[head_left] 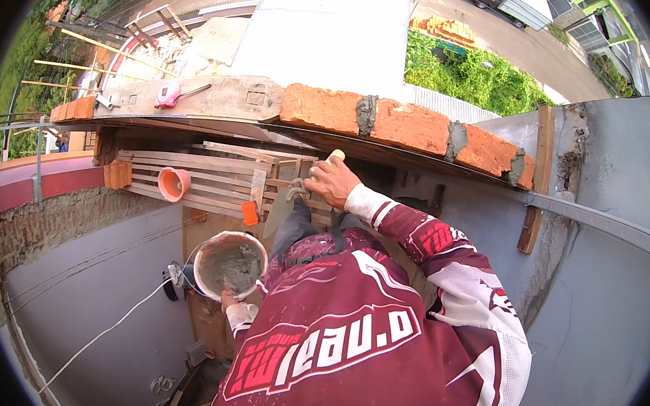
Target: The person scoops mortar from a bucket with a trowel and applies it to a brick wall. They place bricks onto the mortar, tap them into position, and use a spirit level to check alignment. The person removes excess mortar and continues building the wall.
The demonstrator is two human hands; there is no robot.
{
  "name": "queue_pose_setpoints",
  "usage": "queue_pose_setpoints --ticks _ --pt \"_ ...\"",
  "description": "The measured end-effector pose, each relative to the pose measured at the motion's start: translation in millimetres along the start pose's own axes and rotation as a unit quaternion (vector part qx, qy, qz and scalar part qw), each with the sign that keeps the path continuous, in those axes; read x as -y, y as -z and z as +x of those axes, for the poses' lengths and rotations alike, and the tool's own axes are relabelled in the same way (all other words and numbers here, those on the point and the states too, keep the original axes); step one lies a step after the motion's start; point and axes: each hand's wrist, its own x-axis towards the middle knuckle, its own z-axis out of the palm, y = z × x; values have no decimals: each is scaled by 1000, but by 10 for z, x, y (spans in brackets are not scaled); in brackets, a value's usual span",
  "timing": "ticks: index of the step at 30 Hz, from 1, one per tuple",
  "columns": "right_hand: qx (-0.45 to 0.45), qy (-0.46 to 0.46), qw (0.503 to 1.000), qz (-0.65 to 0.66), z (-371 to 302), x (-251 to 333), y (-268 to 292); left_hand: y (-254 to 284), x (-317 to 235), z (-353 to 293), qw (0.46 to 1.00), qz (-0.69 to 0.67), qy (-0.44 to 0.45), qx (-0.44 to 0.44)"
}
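Note:
My right hand (332,182) is closed around the handle of a trowel (281,213), whose pale handle end sticks out above the fist. The blade points down over the wooden slats, near my legs. Low at my left stands a bucket (208,289) with grey wet mortar (240,269) inside. My left hand (232,302) grips the near rim of this bucket, its fingers partly hidden. Ahead of me runs a row of orange bricks (411,126) with mortar in the joints between them.
A wooden plank (226,97) left of the bricks carries a pink tape measure (168,94). An orange cup-shaped pot (174,183) lies on the wooden slats (213,165). A metal bar (606,223) crosses the grey wall at right. A white cord (105,332) hangs at lower left.

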Motion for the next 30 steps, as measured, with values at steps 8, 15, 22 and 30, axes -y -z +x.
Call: queue_pose_setpoints --ticks 8,15,22,30 --pt "26 -30 999 -36 -648 -502 -24 -336 -317 -93 998 26 -57 -21" --pt "-21 -13 998 -58 -902 -513 3 -627 -479 -608 997 23 -69 -27" --pt "53 -136 986 79 -471 -147 158 -1393 -576 -1697 951 92 -268 -120" --pt "140 -94 971 168 303 596 583 -2055 -965 -2194 848 37 -529 -21"
